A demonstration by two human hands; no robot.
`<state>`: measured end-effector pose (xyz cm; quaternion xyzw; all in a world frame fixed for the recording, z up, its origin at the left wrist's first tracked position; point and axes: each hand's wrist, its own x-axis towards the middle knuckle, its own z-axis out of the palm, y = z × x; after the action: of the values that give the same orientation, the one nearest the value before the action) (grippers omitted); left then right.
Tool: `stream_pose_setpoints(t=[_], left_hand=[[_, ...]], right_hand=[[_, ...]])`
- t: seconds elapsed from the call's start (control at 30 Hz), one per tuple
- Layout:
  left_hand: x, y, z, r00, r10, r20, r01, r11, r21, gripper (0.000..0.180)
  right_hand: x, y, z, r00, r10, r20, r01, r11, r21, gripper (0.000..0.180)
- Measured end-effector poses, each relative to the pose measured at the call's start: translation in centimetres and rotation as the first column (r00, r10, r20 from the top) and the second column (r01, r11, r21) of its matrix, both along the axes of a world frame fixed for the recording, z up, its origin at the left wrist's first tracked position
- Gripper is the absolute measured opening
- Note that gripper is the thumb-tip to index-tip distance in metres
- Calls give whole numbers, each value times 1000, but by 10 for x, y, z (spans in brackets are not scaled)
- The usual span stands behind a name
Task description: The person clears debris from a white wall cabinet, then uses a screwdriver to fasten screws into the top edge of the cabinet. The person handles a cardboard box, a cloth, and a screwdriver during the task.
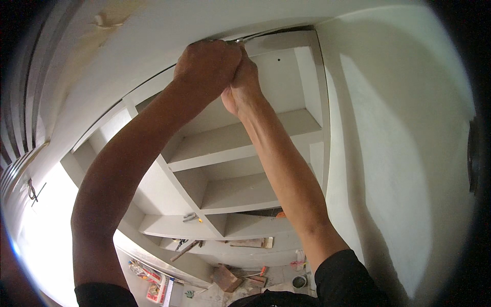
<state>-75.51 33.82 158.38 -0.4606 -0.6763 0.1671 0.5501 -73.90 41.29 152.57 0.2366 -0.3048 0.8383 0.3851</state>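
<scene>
One left grip (212,60) and one right grip (245,79) are meeting overhead, making two. Two bare forearms (285,171) are reaching up, and two black sleeves (342,276) are showing. One shelf unit (220,146) is standing behind them, with one small dark hole (279,60) showing high in its back. One round dark container (299,281), one brown block (225,278) and one thin stick (185,250) are lying low down; smaller scraps are blurring beyond counting.

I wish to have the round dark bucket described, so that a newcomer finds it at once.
Start from the pale built-in shelf unit and go down to the floor at the picture's bottom. There, left of the person's black right sleeve, stands the bucket. Its round open rim and dark colour set it apart from the angular brown wood pieces.
</scene>
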Motion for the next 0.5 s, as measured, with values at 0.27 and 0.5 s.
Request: stream_pose_setpoints(t=[0.27,0.5], left_hand=[[-8,-9,-6,997,-65,-49,67,997,44,17],[-26,3,-3,995,-32,-92,39,997,71,19]], right_hand=[[-8,-10,-5,999,-47,-11,47,998,33,46],[-19,-1,3,1000,-21,-3,21,1000,23,45]])
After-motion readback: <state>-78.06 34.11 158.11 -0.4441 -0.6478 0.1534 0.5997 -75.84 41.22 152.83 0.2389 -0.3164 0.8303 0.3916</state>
